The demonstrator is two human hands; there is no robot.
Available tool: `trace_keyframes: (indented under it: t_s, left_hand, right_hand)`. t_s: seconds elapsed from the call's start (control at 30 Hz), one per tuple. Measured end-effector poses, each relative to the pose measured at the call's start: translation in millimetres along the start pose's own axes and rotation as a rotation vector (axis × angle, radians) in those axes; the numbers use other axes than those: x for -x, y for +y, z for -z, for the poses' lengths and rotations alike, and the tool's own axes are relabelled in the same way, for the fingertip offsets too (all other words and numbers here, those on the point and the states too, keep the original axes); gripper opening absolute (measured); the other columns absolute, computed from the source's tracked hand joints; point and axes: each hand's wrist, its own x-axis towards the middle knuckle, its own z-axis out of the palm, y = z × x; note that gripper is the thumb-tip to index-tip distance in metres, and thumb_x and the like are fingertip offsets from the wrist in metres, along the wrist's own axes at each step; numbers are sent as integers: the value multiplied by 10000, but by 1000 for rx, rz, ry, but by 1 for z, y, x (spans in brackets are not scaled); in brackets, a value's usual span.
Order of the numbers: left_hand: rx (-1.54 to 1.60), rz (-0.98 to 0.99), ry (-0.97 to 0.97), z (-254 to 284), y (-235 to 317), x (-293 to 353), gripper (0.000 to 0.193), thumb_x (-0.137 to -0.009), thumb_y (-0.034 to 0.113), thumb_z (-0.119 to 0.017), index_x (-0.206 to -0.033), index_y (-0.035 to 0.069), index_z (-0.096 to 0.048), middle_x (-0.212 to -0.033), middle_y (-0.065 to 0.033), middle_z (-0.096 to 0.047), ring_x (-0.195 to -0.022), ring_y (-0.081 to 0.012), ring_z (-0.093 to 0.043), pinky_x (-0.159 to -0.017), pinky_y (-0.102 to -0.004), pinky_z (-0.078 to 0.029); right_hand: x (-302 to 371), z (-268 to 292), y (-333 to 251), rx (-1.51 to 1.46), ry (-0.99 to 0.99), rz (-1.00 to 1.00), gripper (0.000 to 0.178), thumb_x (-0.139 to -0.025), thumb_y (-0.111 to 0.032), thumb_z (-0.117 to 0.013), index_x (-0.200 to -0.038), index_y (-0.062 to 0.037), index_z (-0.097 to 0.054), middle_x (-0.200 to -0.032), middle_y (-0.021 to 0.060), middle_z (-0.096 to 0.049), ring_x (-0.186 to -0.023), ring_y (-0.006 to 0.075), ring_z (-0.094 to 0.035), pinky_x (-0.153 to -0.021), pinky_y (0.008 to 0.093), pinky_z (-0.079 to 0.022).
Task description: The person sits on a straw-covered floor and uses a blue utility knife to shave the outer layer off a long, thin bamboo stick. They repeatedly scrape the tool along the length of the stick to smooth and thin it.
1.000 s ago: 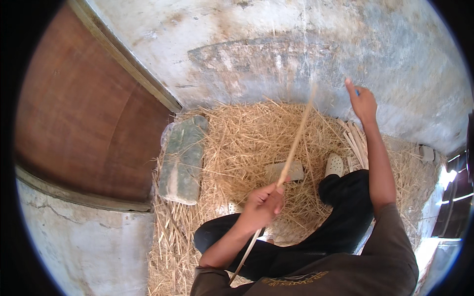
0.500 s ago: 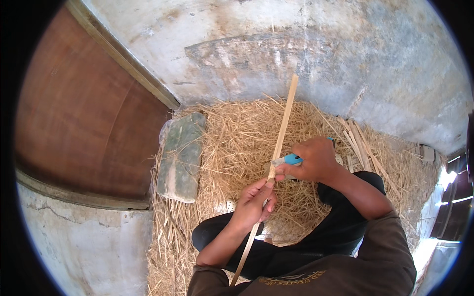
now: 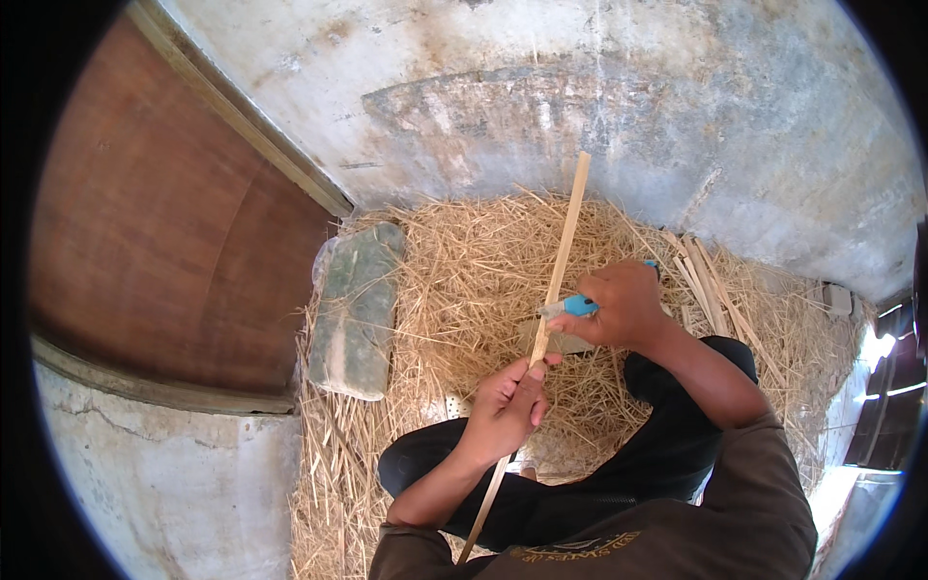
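Observation:
A long, thin bamboo strip (image 3: 567, 237) slants from my lap up toward the wall. My left hand (image 3: 505, 411) is closed around its middle, over my crossed legs. Farther up the strip, my right hand (image 3: 623, 304) grips a utility knife with a blue handle (image 3: 580, 305). The knife's short blade (image 3: 550, 311) lies across the strip, a little beyond my left fingers. My right thumb rests close to the strip below the blade. My right palm and fingers hide part of the handle, whose far end pokes out behind them.
Loose straw (image 3: 464, 280) covers the floor around me. A green, plastic-wrapped slab (image 3: 356, 309) lies at the left, beside a brown door panel (image 3: 174, 222). Several cut strips (image 3: 708, 285) are piled at the right. A stained wall (image 3: 619, 106) rises ahead.
The knife and my right hand have moved slightly up and away from my left hand along the strip. The strip has shifted a little to the right.

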Motion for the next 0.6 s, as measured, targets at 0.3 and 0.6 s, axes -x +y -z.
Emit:
trace_keyframes:
  t_s: [0.3,0.6]
  left_hand:
    - [-66,-121,-38,-8,-16,3,319,-1045,206,-384,-1242,9,-539,-539,36,-439,-409,-30,-372,-396,-185,-308]
    - [58,49,-157,-12,-4,8,312,-1051,212,-363,-1191,6,-550,-541,24,-437,-403,-44,-359,-383,-204,-304]
  right_hand:
    - [-21,11,51,139,20,-335,596,-797,-611,-646,-544,-82,-542,-433,62,-439,-379,254,-456,-404,383,-347]
    - [-25,38,134,218,-20,-860,697,-880,-689,-458,-582,-66,-552,-478,60,-465,-474,207,-489,-468,376,-383]
